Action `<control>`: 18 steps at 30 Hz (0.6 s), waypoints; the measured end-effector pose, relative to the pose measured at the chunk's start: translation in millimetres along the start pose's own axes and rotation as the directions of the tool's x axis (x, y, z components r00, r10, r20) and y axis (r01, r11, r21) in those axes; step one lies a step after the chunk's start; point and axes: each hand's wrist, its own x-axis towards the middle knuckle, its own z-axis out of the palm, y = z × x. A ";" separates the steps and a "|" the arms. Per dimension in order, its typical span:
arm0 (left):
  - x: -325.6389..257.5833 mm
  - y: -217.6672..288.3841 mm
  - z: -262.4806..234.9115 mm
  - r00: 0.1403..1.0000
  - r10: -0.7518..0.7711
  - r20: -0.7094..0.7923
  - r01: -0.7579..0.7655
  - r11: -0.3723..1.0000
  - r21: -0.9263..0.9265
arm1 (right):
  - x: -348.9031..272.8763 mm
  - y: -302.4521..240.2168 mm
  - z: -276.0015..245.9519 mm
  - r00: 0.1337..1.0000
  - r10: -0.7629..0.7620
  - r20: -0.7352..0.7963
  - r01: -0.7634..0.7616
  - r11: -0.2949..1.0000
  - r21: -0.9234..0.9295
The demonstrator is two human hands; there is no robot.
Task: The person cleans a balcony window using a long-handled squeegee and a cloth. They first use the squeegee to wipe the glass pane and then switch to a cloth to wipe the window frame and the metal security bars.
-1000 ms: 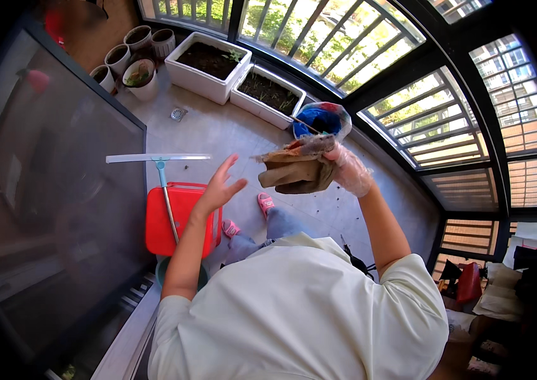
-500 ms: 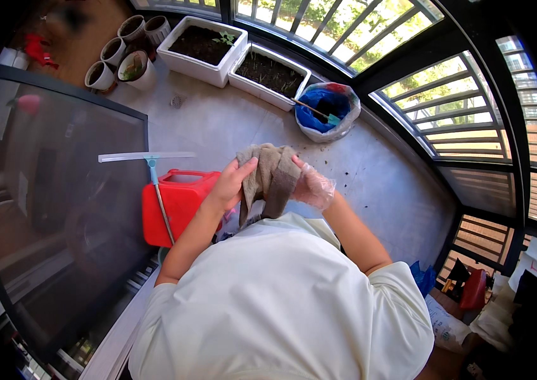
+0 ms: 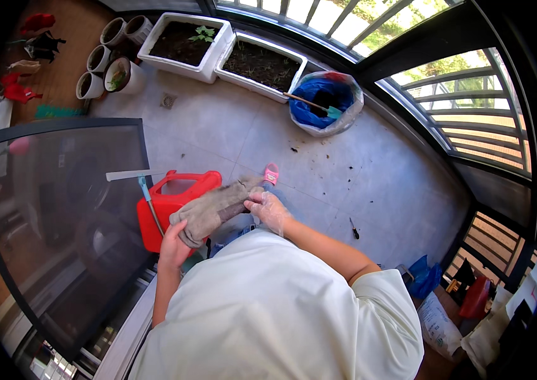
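Observation:
A crumpled grey-brown cloth (image 3: 208, 212) stretches between my two hands, above the red jug. Bare, my left hand (image 3: 173, 244) grips its lower left end, thumb on top. My right hand (image 3: 268, 210), in a clear plastic glove, pinches the darker strip at the cloth's right end. Partly behind the cloth stands the red plastic jug (image 3: 154, 212) with its handle up. A squeegee (image 3: 144, 183) with a pale blue neck leans against the jug's left side. Just beyond my right hand, a pink slipper (image 3: 271, 173) shows on my foot.
Two white planters (image 3: 186, 47) of soil and several pots (image 3: 126, 77) line the far side. A bag-lined bucket (image 3: 325, 104) holds a small trowel. Right of me, a dark-handled tool (image 3: 354, 229) lies on the tiles among soil crumbs. A framed screen panel (image 3: 59, 221) stands left.
The cloth has gone from bunched in front of me to spread out lower left. My left hand moved left and down, my right hand left and down. My view shifted, revealing the slipper and floor tool.

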 end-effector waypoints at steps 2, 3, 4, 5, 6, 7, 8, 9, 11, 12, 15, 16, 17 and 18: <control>4.2 6.2 -5.9 0.999 -0.036 -0.031 0.039 0.995 0.092 | 3.0 -6.1 -1.4 0.991 -0.101 0.091 0.086 0.984 0.156; 7.6 8.5 -9.1 0.999 -0.022 -0.037 0.027 0.992 0.127 | 6.8 -11.2 -1.2 0.988 -0.114 0.106 0.098 0.985 0.144; 11.8 11.1 -11.9 0.999 -0.009 -0.043 0.016 0.987 0.162 | 9.2 -17.4 -1.4 0.985 -0.125 0.121 0.109 0.985 0.132; 15.2 13.5 -13.7 0.999 0.003 -0.049 0.006 0.980 0.197 | 9.1 -24.8 -4.7 0.976 -0.154 0.152 0.139 0.984 0.110; 15.5 19.2 -6.5 0.999 0.023 -0.047 -0.013 0.980 0.201 | 15.8 -26.0 -6.3 0.983 -0.133 0.129 0.115 0.984 0.135; 13.9 26.7 4.4 0.998 0.041 -0.045 -0.031 0.978 0.205 | 24.9 -23.7 -6.9 0.988 -0.110 0.107 0.092 0.983 0.161; 14.7 34.2 11.4 0.997 0.059 -0.043 -0.049 0.977 0.209 | 32.4 -25.1 -7.3 0.993 -0.086 0.084 0.069 0.980 0.187; 17.4 40.6 13.6 0.995 0.090 -0.030 -0.082 0.975 0.207 | 36.2 -34.3 -10.0 0.997 -0.041 -0.061 0.039 0.998 -0.039; 23.9 55.3 17.7 0.994 0.110 0.004 -0.108 0.972 0.207 | 39.4 -58.4 -13.1 0.997 0.004 -0.074 -0.007 0.999 -0.051; 29.2 62.4 20.4 0.993 0.119 0.025 -0.122 0.972 0.202 | 41.1 -70.5 -16.0 0.996 0.026 -0.084 -0.031 0.998 -0.062; 49.6 94.7 29.3 0.986 0.159 0.038 -0.164 0.965 0.206 | 64.0 -85.0 -24.5 0.951 -0.275 0.144 0.307 0.902 -0.305; 57.2 106.8 28.6 0.984 0.174 0.042 -0.179 0.961 0.210 | 73.9 -91.4 -22.5 0.893 -0.386 0.231 0.449 0.795 -0.408; 66.1 116.8 25.1 0.980 0.195 0.025 -0.196 0.955 0.221 | 79.9 -99.7 -19.5 0.908 -0.394 0.141 0.408 0.756 -0.512; 74.2 127.6 16.9 0.987 0.159 0.026 -0.161 0.972 0.172 | 92.0 -110.7 -13.6 0.924 -0.354 0.149 0.373 0.737 -0.563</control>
